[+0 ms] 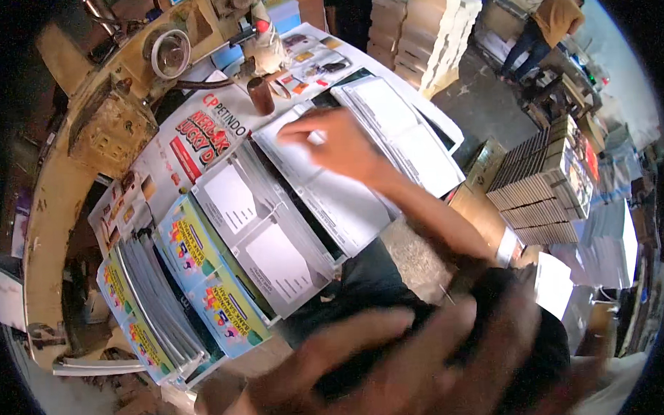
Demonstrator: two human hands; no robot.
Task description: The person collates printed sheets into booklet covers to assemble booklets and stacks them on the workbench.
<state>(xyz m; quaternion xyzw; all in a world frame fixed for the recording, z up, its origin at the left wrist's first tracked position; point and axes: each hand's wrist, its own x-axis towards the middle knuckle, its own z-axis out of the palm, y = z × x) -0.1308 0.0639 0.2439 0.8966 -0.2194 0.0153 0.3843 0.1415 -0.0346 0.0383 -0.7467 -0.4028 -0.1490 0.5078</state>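
Note:
Over a stack of white printed sheets point(346, 200), my right hand point(337, 145) has its fingers curled together, with the tips blurred. A small white patch shows between those fingers; I cannot tell whether they grip a sheet. Close to the view at the bottom, my left hand point(396, 359) is raised and blurred, its fingers stretched and apart with nothing visible in them. Another stack of form sheets point(263, 232) lies left of the white sheets. Further left are stacks of colourful yellow and blue booklet covers point(202, 270) and grey-edged sheets point(156, 294).
A printed banner point(191, 139) covers the table beneath the stacks. A brown cylinder point(260, 96) stands near the worn beige machine point(114, 134). Tall paper piles point(428, 36) rise at the back, bound books point(543, 189) at the right. A person point(549, 24) bends over far off.

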